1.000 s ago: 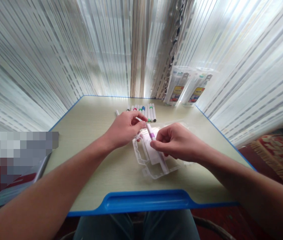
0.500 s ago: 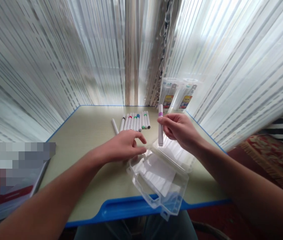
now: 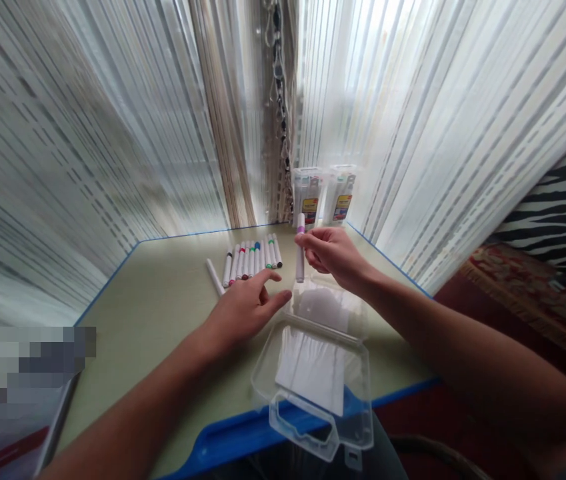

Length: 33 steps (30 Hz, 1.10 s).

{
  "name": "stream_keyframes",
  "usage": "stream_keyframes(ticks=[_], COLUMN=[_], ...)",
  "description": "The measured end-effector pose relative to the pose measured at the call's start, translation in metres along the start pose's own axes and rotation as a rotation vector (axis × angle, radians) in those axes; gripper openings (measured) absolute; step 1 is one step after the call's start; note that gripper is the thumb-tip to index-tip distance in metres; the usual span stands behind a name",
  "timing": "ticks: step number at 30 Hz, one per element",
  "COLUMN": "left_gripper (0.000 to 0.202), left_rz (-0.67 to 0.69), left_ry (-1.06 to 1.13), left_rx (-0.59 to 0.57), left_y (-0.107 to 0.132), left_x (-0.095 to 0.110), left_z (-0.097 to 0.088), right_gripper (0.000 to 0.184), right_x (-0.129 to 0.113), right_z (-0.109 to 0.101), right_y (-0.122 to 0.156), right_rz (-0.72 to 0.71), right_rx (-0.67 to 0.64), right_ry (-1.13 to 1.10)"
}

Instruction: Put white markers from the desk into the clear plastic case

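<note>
My right hand (image 3: 331, 254) pinches a white marker with a purple band (image 3: 300, 257), holding it upright above the table near the row of markers (image 3: 253, 259). My left hand (image 3: 247, 305) rests on the table (image 3: 163, 313) with fingers spread, just left of an open clear plastic case (image 3: 315, 373). A white paper sheet lies inside the case. One white marker (image 3: 214, 276) lies apart, to the left of the row.
Two clear packs of markers (image 3: 323, 193) stand at the table's far edge against the striped curtain. The case overhangs the blue front rim (image 3: 243, 433). A blurred patch covers the lower left. A red patterned rug and zebra fabric lie to the right.
My right hand lifted the purple-banded marker out of the case and carried it up toward the marker row. My left hand let go and spread flat. The view swung right.
</note>
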State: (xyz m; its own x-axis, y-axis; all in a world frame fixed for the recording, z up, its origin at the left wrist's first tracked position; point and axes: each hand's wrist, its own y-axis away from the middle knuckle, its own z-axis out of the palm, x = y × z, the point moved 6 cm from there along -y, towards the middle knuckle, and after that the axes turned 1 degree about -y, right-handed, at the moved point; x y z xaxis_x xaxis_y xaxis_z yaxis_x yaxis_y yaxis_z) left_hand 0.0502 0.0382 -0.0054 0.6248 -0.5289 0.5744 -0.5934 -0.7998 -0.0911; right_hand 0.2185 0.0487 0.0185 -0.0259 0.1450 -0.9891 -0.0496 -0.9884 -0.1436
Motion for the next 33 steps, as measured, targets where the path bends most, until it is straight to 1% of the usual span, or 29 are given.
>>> stream_keyframes(ticks=[2, 6, 8, 10, 12, 13, 16, 18, 20, 22, 24, 27, 29, 30, 31, 32, 33], left_gripper=[0.043, 0.046, 0.048, 0.044, 0.036, 0.033, 0.03, 0.027, 0.022, 0.016, 0.013, 0.019, 0.022, 0.022, 0.022, 0.023, 0.023], left_rz=[0.034, 0.094, 0.092, 0.059, -0.012, -0.068, -0.304, -0.423, -0.483, -0.499, -0.449, -0.277, -0.17, -0.123, -0.076, -0.029, 0.02], left_ry=[-0.032, -0.023, -0.004, -0.002, 0.022, 0.055, 0.226, 0.338, 0.433, 0.514, 0.576, 0.599, 0.579, 0.547, 0.493, 0.412, 0.313], left_rx=[0.009, -0.03, -0.06, -0.071, -0.089, -0.112, -0.202, -0.22, -0.227, -0.253, -0.304, -0.405, -0.475, -0.487, -0.47, -0.413, -0.323], left_y=[-0.002, 0.0, 0.002, 0.004, 0.005, 0.005, 0.008, 0.01, 0.013, 0.015, 0.018, 0.021, 0.023, 0.024, 0.023, 0.022, 0.02], left_x=[0.003, 0.009, 0.01, 0.008, 0.005, 0.002, -0.008, -0.013, -0.014, -0.011, -0.004, 0.01, 0.017, 0.02, 0.021, 0.021, 0.02], left_z=[0.004, 0.008, 0.006, 0.003, 0.0, 0.0, 0.005, 0.008, 0.009, 0.011, 0.013, 0.016, 0.018, 0.017, 0.015, 0.009, 0.002], right_gripper=[0.033, 0.033, 0.032, 0.031, 0.031, 0.031, 0.031, 0.032, 0.031, 0.028, 0.024, 0.023, 0.023, 0.023, 0.023, 0.023, 0.023], right_x=[0.0, 0.001, 0.002, 0.003, 0.003, 0.003, 0.0, -0.004, -0.008, -0.011, -0.013, -0.014, -0.015, -0.016, -0.017, -0.017, -0.018], right_z=[-0.002, -0.011, -0.017, -0.024, -0.031, -0.034, -0.04, -0.042, -0.044, -0.045, -0.046, -0.048, -0.048, -0.049, -0.049, -0.049, -0.05], right_y=[-0.002, -0.008, -0.014, -0.019, -0.024, -0.026, -0.029, -0.028, -0.027, -0.025, -0.024, -0.024, -0.024, -0.024, -0.024, -0.024, -0.023], right_rz=[-0.009, -0.039, -0.047, -0.052, -0.056, -0.058, -0.061, -0.062, -0.066, -0.068, -0.068, -0.063, -0.059, -0.056, -0.054, -0.053, -0.053], right_rx=[0.011, 0.052, 0.076, 0.1, 0.126, 0.139, 0.163, 0.169, 0.175, 0.184, 0.192, 0.196, 0.195, 0.193, 0.191, 0.189, 0.189], right_ry=[-0.014, -0.067, -0.082, -0.095, -0.11, -0.117, -0.139, -0.152, -0.161, -0.162, -0.153, -0.138, -0.138, -0.139, -0.142, -0.146, -0.15])
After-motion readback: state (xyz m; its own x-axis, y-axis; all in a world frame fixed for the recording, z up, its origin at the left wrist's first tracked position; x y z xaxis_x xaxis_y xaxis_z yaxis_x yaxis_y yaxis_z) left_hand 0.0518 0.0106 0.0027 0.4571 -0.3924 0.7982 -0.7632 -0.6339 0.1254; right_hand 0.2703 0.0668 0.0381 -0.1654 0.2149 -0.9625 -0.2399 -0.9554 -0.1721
